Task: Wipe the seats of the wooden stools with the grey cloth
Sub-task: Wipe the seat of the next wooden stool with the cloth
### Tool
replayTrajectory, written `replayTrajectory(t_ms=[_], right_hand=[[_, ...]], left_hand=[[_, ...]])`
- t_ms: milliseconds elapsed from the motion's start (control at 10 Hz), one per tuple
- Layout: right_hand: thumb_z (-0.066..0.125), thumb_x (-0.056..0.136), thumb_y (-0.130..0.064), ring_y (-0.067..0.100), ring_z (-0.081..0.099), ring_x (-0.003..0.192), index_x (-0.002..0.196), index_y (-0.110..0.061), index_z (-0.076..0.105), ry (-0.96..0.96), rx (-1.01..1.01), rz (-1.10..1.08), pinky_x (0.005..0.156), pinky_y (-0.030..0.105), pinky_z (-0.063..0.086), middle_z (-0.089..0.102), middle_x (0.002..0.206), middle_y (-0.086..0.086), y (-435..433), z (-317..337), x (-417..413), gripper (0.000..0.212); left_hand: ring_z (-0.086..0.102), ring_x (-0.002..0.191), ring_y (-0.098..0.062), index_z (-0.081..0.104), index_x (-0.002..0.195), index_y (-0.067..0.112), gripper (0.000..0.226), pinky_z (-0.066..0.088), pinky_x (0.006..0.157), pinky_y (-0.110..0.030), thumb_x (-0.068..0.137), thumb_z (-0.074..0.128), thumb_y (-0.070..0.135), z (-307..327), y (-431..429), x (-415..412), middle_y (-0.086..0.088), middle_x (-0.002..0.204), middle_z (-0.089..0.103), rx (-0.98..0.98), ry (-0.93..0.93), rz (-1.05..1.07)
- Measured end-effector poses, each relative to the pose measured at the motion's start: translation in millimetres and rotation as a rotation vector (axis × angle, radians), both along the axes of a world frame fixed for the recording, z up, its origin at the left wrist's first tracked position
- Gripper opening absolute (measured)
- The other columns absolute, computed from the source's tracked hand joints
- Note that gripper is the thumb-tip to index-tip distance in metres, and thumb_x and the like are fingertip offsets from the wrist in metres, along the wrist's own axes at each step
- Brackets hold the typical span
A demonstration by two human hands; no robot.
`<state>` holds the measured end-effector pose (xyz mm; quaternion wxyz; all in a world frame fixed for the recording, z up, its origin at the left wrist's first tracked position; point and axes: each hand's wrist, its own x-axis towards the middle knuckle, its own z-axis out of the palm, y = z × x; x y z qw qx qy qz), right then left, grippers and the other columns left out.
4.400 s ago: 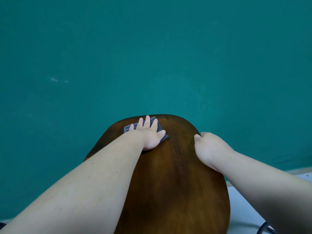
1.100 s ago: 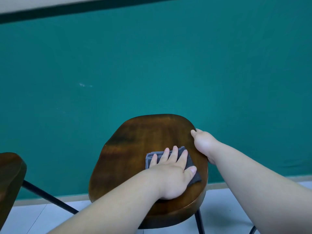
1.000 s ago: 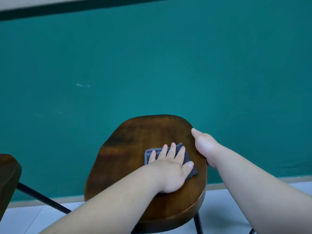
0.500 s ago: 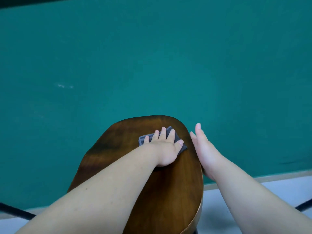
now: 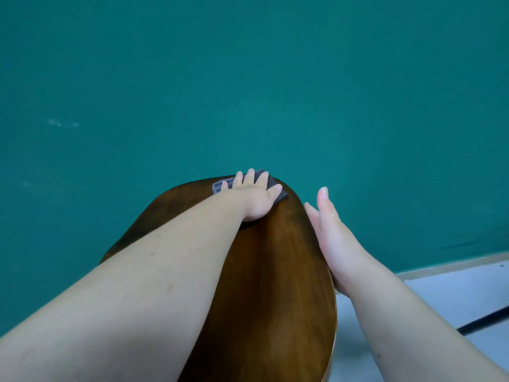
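Forward goes the left hand, carrying the grey cloth from mid-seat half a second ago right out to the far rim, and the right hand, which was hooked over the edge a second back, now lies straight.

Nearest, both bare forearms reach out over the stool seat, dark glossy wood running away beneath them. To the right of the left hand, the right one rests open along the seat's side edge, fingers extended and together, gripping nothing; whether it presses the wood I can't tell. Beyond it, the left hand lies flat on the cloth, fingers spread and straight, pinning it rather than clutching it. Cloth corners peek past the fingertips, over the rim.

Risk, as I judge it: one more push and the cloth slides off the far edge and drops behind the stool. With the right hand no longer holding, a hard stroke could also shove or rock the stool.

No container shows anywhere. Past the fingertips stands the teal wall; off beyond the right hand, pale floor.
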<state>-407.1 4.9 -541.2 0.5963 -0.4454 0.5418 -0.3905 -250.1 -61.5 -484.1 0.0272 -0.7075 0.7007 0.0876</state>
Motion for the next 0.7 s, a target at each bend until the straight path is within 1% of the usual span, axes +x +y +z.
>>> replayTrajectory(t_ms=[100, 200, 300, 400, 500, 600, 700], right_hand=[[0.011, 0.089, -0.083, 0.012, 0.025, 0.150, 0.156, -0.041, 0.026, -0.005, 0.030, 0.054, 0.123, 0.039, 0.017, 0.027, 0.162, -0.012, -5, -3, -2, 0.081], [0.011, 0.090, -0.082, 0.012, 0.025, 0.150, 0.157, -0.040, 0.026, -0.002, 0.030, 0.045, 0.123, 0.039, 0.017, 0.027, 0.163, -0.010, -11, -4, -1, 0.081], [0.011, 0.090, -0.082, 0.012, 0.026, 0.150, 0.157, -0.039, 0.026, -0.022, 0.049, 0.037, 0.123, 0.038, 0.017, 0.027, 0.163, -0.010, -20, -2, -2, 0.081], [0.011, 0.089, -0.083, 0.013, 0.027, 0.149, 0.157, -0.038, 0.027, -0.007, 0.032, 0.021, 0.123, 0.039, 0.018, 0.028, 0.163, -0.009, -24, -6, -6, 0.083], [0.018, 0.081, -0.091, 0.023, 0.036, 0.146, 0.152, -0.031, 0.040, 0.055, -0.036, -0.012, 0.120, 0.044, 0.026, 0.040, 0.158, 0.000, -22, -12, -6, 0.096], [0.015, 0.083, -0.090, 0.018, 0.033, 0.147, 0.155, -0.034, 0.034, 0.021, -0.006, 0.003, 0.122, 0.041, 0.023, 0.036, 0.160, -0.005, -20, -11, -3, 0.093], [0.020, 0.061, -0.104, 0.025, 0.044, 0.141, 0.150, -0.026, 0.045, 0.160, -0.077, -0.008, 0.117, 0.043, 0.033, 0.047, 0.153, 0.003, -16, -17, -4, 0.121]], left_hand=[[-0.005, 0.154, -0.026, 0.008, 0.159, 0.032, 0.067, -0.003, 0.122, -0.055, 0.100, 0.010, 0.062, 0, -17, 5, -0.001, 0.169, 0.002, -0.032, -0.033, -0.030], [0.015, 0.151, -0.030, 0.025, 0.155, 0.029, 0.066, 0.007, 0.120, -0.058, 0.099, 0.013, 0.062, 2, -35, 8, -0.006, 0.163, 0.024, -0.049, -0.057, -0.053], [0.033, 0.140, -0.037, 0.036, 0.148, 0.030, 0.068, 0.020, 0.115, -0.060, 0.093, 0.012, 0.062, 5, -48, 6, -0.012, 0.152, 0.038, -0.030, -0.100, -0.066], [0.039, 0.133, -0.039, 0.041, 0.143, 0.028, 0.064, 0.027, 0.111, -0.060, 0.095, 0.013, 0.060, 6, -55, 6, -0.013, 0.145, 0.045, -0.039, -0.097, -0.068], [0.041, 0.131, -0.038, 0.042, 0.141, 0.026, 0.060, 0.029, 0.110, -0.059, 0.098, 0.014, 0.057, 4, -54, 7, -0.014, 0.143, 0.046, -0.060, -0.090, -0.075], [0.041, 0.131, -0.037, 0.044, 0.138, 0.024, 0.058, 0.025, 0.113, -0.059, 0.099, 0.014, 0.056, 3, -50, 9, -0.014, 0.141, 0.047, -0.080, -0.070, -0.081], [0.027, 0.145, -0.034, 0.036, 0.148, 0.027, 0.060, 0.010, 0.119, -0.059, 0.101, 0.014, 0.056, 2, -40, 8, -0.011, 0.155, 0.036, -0.070, -0.040, -0.085]])
